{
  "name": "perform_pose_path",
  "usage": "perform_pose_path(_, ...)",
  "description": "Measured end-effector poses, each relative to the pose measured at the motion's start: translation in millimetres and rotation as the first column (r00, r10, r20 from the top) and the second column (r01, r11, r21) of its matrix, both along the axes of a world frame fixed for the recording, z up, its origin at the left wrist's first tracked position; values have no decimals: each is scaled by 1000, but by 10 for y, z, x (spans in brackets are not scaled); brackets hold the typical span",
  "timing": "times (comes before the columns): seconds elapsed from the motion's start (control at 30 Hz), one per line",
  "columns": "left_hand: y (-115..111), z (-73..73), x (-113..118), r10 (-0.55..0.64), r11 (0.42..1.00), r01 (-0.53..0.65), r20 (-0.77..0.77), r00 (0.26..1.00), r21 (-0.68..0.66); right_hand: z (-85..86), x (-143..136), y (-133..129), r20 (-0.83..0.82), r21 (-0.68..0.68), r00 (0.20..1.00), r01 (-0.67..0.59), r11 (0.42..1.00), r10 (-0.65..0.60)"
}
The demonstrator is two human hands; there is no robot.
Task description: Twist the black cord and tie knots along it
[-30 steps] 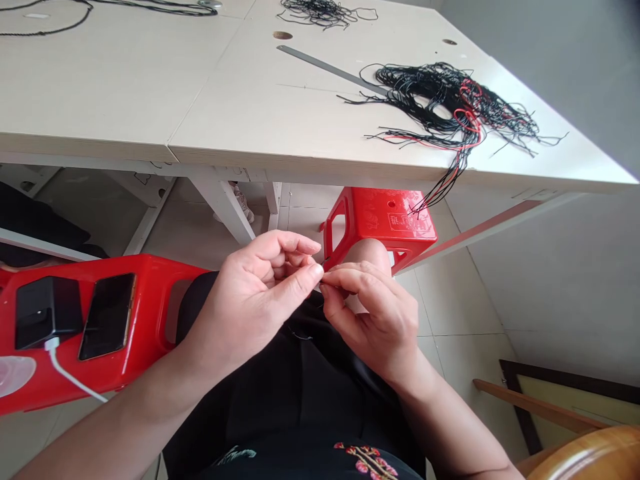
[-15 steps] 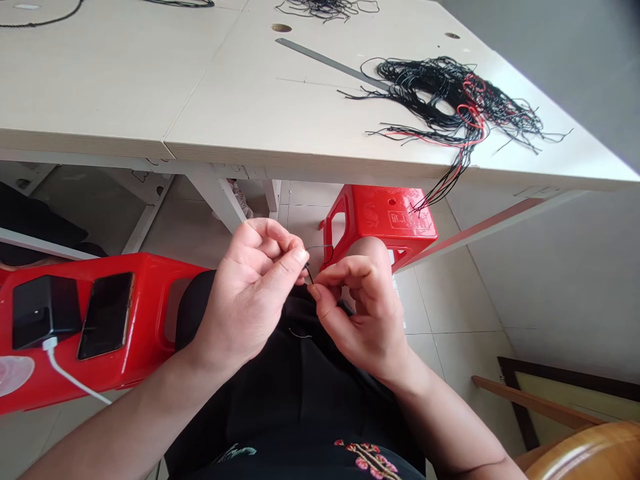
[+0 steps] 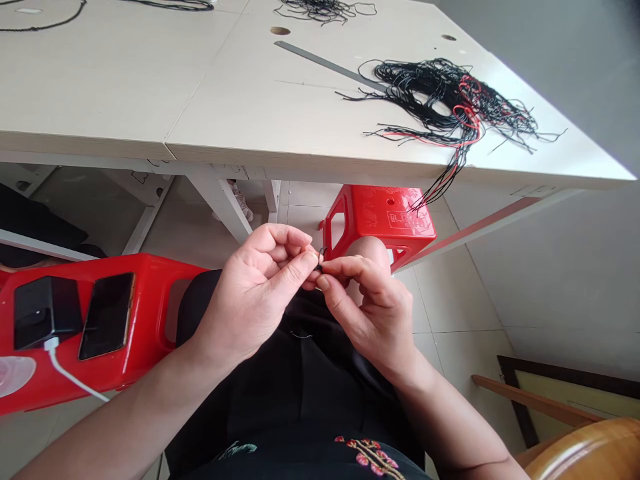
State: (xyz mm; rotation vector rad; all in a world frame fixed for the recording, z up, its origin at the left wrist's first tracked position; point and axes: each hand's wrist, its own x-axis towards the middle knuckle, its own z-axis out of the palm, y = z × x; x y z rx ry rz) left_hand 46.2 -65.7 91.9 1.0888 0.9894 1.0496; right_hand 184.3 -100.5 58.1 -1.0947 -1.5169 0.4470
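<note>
Black cord (image 3: 320,267), a very thin and short piece as far as I can see, is between the two hands, above the dark clothing on the person's lap. The left hand (image 3: 257,290) pinches it between the thumb and a finger, while its other fingers are curled. The right hand (image 3: 375,310) comes close from the other side, with its index fingertip at the cord and its thumb just below, but I cannot tell if it grips the cord. Beyond the hands stands the pale table (image 3: 125,80). On it lies a large bundle of black cords (image 3: 435,93), mixed with some red cord (image 3: 469,119), and several ends hang over the front edge. A flat grey strip (image 3: 320,61) reaches to this bundle, and a smaller black tangle (image 3: 325,10) lies farther back. Beside the person, on the left, a red stool (image 3: 147,300) carries a phone (image 3: 107,315) and a black device (image 3: 47,310), to which a white cable (image 3: 70,375) is connected. Another red stool (image 3: 370,223) is partly below the table.
</note>
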Motion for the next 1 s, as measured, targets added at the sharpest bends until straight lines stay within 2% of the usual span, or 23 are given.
perform_pose_path(0.1, -27, -20, -27, -59, 996, 65, -103, 993, 54, 14, 34, 4, 22, -34, 999, 30, 999, -30)
perform_pose_path(0.23, -65, -47, -51, -5, 992, 37, -252, 968, 121, 32, 74, 8, 1, -111, 1000, -18, 994, 18)
perform_pose_path(0.37, -87, -44, -59, -18, 983, 73, -309, 951, 169, 31, 80, 5, -54, -176, 996, -84, 981, 76)
perform_pose_path(0.5, -86, -17, -50, 8, 979, 60, -327, 945, 196, 17, 56, -1, -83, -200, 992, -113, 973, 98)
perform_pose_path(0.8, -65, -27, -9, 122, 981, -72, -285, 951, 179, -33, -74, -1, 39, 24, 997, 70, 997, -71)
perform_pose_path(1.0, -66, -31, -53, 21, 982, 33, -281, 959, 185, -44, -58, 5, 84, 102, 994, 61, 993, -70)
